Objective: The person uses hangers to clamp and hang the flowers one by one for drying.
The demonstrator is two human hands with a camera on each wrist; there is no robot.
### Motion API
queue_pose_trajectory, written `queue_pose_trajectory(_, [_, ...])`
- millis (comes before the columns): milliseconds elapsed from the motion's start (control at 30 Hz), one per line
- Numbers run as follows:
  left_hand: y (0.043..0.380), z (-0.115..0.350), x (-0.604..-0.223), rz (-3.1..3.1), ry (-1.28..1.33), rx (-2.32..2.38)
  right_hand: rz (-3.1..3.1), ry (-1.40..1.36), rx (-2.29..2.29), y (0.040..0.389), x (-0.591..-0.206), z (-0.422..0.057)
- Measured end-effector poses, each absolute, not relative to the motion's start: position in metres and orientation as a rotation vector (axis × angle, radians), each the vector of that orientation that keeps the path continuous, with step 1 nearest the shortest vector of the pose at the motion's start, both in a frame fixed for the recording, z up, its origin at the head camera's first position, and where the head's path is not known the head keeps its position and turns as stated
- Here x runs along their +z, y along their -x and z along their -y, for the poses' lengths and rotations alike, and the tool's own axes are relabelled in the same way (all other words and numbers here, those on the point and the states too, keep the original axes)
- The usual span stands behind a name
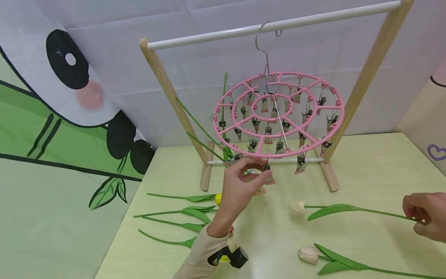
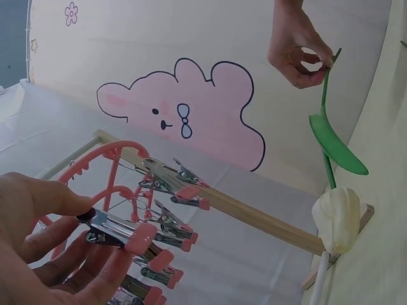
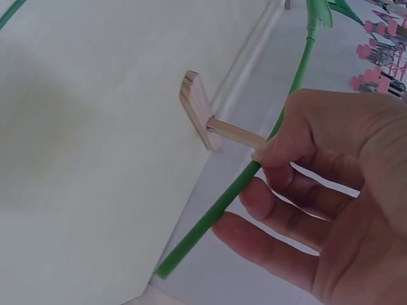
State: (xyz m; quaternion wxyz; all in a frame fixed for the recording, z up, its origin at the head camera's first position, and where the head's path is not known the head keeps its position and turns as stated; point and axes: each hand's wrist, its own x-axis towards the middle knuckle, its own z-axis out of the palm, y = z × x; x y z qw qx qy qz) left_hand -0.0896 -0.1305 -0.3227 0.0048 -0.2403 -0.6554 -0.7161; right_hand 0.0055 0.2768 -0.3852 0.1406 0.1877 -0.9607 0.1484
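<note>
My left hand (image 1: 238, 190) is at the front rim of a round pink clip hanger (image 1: 276, 155). Thumb and fingers pinch a metal clip (image 2: 117, 232) with pink tips, which hangs from that rim. At the right, my right hand (image 1: 426, 215) pinches the stem end of a white artificial tulip (image 1: 297, 207). This tulip's flower points left toward the hanger, above the table, and its green leaf (image 2: 337, 145) shows in the left wrist view. Below it in the head view lies another white tulip (image 1: 308, 254).
A rack with wooden posts (image 1: 369, 73) and a white top bar (image 1: 216, 35) carries the hanger by its metal hook (image 1: 258, 40). Several tulips (image 1: 198, 198) lie at the table's left, partly behind my left arm. Green stems (image 1: 196, 120) stick out at the hanger's left side.
</note>
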Motion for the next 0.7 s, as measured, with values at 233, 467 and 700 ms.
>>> queue_pose_trajectory(233, [0.091,0.130,-0.324,2.060,0.747,-2.251,2.697,-0.585,0.449,0.001,-0.370,-0.269])
queue_pose_trajectory(467, [0.093,0.130,-0.326,2.057,0.741,-2.214,2.675,-0.595,0.406,0.008,-0.358,-0.262])
queue_pose_trajectory(700, [0.094,0.129,-0.328,2.069,0.717,-2.216,2.627,-0.622,0.414,0.014,-0.352,-0.256])
